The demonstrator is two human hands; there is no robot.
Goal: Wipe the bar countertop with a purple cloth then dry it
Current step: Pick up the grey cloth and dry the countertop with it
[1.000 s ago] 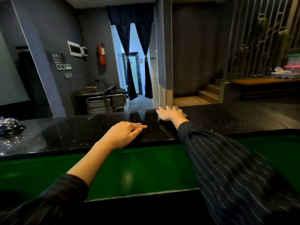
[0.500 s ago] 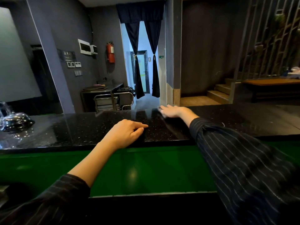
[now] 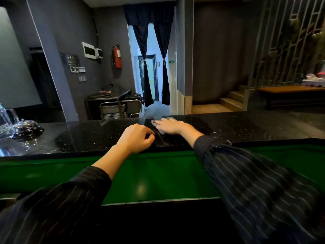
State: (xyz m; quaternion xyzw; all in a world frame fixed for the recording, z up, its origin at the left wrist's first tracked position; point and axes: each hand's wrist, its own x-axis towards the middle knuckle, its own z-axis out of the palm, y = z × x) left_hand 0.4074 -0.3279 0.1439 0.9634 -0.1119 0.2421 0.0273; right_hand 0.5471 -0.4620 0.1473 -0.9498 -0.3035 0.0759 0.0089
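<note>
The bar countertop (image 3: 84, 136) is black speckled stone and runs across the view, shiny with reflections. My right hand (image 3: 169, 126) lies flat with straight fingers on a pale cloth (image 3: 169, 118) near the counter's far edge; only the cloth's rim shows around the fingers. My left hand (image 3: 136, 140) rests on the counter's near edge with loosely curled fingers and holds nothing.
A metal service bell (image 3: 26, 128) and a glass jug (image 3: 7, 122) stand at the counter's left end. A green ledge (image 3: 158, 173) lies below the counter in front of me. Behind the bar are a metal cart (image 3: 119, 107), a curtained doorway and stairs.
My right hand has slid the cloth leftward along the far edge, closer to my left hand. The view has turned left, bringing the bell and jug further in. The left hand's fingers have curled more.
</note>
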